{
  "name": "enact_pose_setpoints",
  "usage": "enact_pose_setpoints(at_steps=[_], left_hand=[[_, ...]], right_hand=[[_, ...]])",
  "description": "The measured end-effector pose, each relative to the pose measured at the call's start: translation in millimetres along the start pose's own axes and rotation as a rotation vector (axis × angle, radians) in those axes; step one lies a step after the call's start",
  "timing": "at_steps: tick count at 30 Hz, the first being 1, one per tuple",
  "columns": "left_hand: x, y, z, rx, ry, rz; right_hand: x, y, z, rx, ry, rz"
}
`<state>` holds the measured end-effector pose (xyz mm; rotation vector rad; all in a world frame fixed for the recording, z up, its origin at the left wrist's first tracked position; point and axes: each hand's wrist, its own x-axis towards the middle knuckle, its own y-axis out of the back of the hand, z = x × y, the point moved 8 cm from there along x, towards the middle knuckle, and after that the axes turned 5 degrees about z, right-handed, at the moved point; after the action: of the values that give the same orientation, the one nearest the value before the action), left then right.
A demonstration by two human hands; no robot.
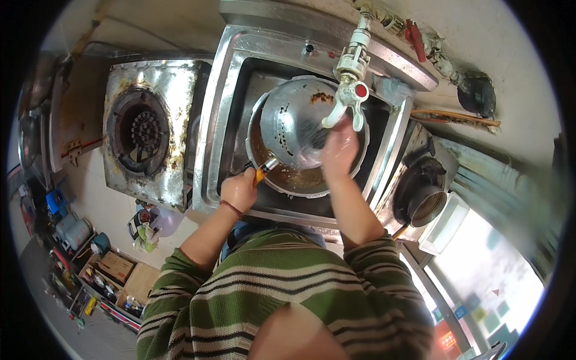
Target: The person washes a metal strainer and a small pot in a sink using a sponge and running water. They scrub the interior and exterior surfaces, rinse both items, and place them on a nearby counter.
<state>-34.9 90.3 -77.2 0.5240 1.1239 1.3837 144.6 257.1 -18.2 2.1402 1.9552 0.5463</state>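
Stained metal stove [174,150] beyond sink's left; cardboard box [116,266] lower left.

- We see a knit sweater [258,282] striped in green, beige and near-black.
- Its long sleeves [375,258], we note, end on the forearms [351,207].
- We notice a thin dark-red wristband [230,208] on the left.
- We glimpse blue jeans [234,235].

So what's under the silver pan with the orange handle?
A bigger round pot, brownish inside, in the sink. The pan hides the pot's middle, so I can't tell what's there.
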Motion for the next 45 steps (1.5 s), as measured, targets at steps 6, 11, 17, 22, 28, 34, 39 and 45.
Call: enact_pose_setpoints(at_steps=[6, 11, 17, 22, 28, 34, 39, 45], left_hand=[[6, 23, -14, 0.140, -0.243, 0.161], [11, 30, -18, 0.220, -0.257, 0.210], [8, 57, -11, 0.127, -0.201, 0.359], [8, 53, 0, 0.133, -0.201, 0.347], [4, 42, -1, 0.198, -0.082, 0.253], [2, 44, 5, 0.289, -0.079, 0.238], [5, 59, 23, 0.341, -0.197, 0.329], [-6, 82, 21, 0.415, -0.149, 0.448]], right_hand=[[59, 15, 126, 0.596, -0.665, -0.033], [66, 6, 105, 0.413, -0.600, -0.208], [113, 35, 122, -0.193, -0.231, -0.110], [87, -2, 106, 0.406, -0.526, -0.203], [73, 9, 49, 0.273, -0.070, -0.125], [24, -1, -10, -0.235, 0.444, -0.154], [-45, -40, -65, -0.353, 0.819, -0.380], [19, 16, 139, 0.050, -0.481, -0.112]])
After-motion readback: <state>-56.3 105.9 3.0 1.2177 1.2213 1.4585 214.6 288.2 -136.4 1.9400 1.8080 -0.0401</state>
